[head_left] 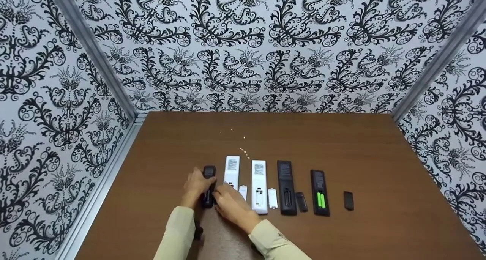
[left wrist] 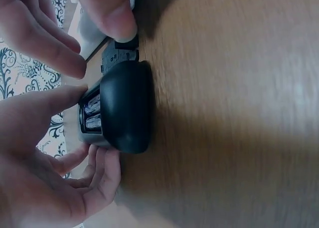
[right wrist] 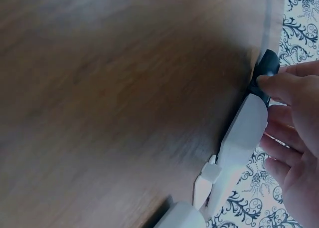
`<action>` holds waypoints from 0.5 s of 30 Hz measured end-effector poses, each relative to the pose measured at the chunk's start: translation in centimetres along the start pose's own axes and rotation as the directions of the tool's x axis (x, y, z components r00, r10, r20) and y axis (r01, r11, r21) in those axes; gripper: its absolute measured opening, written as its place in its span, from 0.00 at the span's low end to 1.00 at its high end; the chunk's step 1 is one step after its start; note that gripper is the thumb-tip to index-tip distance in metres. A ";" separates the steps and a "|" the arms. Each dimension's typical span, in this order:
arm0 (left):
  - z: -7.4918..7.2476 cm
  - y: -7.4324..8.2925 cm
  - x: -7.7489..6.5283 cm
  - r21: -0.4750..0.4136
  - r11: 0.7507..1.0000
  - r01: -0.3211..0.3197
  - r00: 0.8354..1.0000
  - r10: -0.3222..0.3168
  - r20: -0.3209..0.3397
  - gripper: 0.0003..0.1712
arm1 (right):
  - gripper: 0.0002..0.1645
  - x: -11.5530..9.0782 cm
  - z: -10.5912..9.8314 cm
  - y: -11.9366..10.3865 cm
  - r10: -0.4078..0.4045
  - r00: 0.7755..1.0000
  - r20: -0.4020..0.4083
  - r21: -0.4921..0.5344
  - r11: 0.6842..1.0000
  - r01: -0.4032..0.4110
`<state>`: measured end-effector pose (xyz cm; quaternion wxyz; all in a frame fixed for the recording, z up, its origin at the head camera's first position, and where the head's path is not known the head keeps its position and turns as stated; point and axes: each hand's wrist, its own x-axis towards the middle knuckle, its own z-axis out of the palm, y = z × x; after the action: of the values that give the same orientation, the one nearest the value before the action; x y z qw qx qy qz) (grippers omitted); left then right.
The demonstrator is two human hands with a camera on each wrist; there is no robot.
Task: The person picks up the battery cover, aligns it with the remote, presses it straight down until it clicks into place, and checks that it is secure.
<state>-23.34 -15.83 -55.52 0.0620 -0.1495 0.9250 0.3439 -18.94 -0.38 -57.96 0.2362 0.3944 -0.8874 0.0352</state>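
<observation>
A black remote control [head_left: 209, 172] lies back up at the left of the row, its battery compartment uncovered. My left hand [head_left: 195, 186] grips it, thumb along one side and fingers along the other. Two shiny batteries [left wrist: 93, 115] show in its compartment in the left wrist view. Close beside the remote is its small black battery cover [left wrist: 119, 57], which my right hand [head_left: 235, 207] pinches near the table. The right thumb [left wrist: 122, 26] overlaps the cover's far part. In the right wrist view, a white remote [right wrist: 244, 130] lies just beside the right fingers.
Another white remote [head_left: 259, 169] and a black remote [head_left: 285, 172] lie uncovered to the right, with a white cover [head_left: 272, 198] and a black cover [head_left: 301, 202] beside them. Farther right are a black remote [head_left: 318, 178] holding green batteries [head_left: 321, 200] and a loose black cover [head_left: 348, 200].
</observation>
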 end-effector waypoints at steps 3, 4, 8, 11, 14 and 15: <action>0.1 -0.2 0.1 -0.013 1.000 0.004 1.000 -0.004 -0.004 0.37 | 0.13 0.2 0.2 -0.1 -0.006 1.000 -0.027 -0.013 1.000 0.006; 0.1 -0.2 0.2 -0.019 1.000 0.005 1.000 -0.005 -0.003 0.36 | 0.12 0.3 0.3 -0.2 -0.010 0.999 -0.036 -0.012 1.000 0.010; 0.1 -0.4 0.4 -0.044 0.999 0.005 1.000 -0.005 -0.007 0.35 | 0.10 0.6 0.3 -0.4 -0.008 0.999 -0.036 0.008 1.000 0.008; 0.2 -0.5 0.6 -0.042 0.999 -0.016 1.000 0.015 -0.027 0.36 | 0.09 0.8 0.3 -0.5 0.011 1.000 -0.012 0.013 1.000 -0.011; 0.3 -0.6 0.9 -0.030 0.998 -0.051 0.997 0.049 -0.057 0.36 | 0.07 1.0 0.2 -0.6 0.030 1.000 0.009 -0.005 1.000 -0.030; 0.3 -0.6 0.9 -0.029 0.998 -0.056 0.997 0.054 -0.062 0.36 | 0.07 1.1 0.2 -0.7 0.033 0.999 0.016 -0.018 0.999 -0.033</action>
<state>-24.01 -16.26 -56.31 0.0218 -0.1355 0.9248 0.3547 -19.15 -1.62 -57.72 0.2320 0.3777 -0.8959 0.0281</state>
